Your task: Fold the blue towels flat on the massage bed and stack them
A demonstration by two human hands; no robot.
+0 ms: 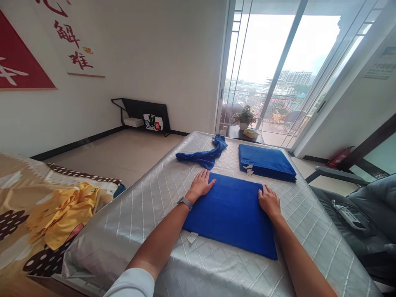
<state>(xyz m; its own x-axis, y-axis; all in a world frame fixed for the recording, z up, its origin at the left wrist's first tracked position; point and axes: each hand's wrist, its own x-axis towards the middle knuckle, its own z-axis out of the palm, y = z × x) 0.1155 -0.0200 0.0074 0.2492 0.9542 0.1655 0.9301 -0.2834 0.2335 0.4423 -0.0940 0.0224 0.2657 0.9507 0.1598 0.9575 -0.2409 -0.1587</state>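
A flat blue towel (232, 214) lies spread in a near-rectangle on the silver quilted cover (145, 206), a white tag at its near left edge. My left hand (201, 183) rests open on its far left corner, fingers stretched out. At the far right corner my right hand (269, 200) lies open along the edge, fingertips on the cloth. Just beyond, a crumpled blue cloth (204, 156) lies loosely bunched. To its right sits a neat stack of folded blue towels (266, 161) with white tags showing at the front.
On the left, a yellow garment (68, 210) lies on a patterned bedspread (18, 181). A dark armchair (371, 198) holding a white power strip (351, 216) stands at right. Behind the covered surface are a small black table (232, 133) with a potted plant (245, 117) and glass sliding doors.
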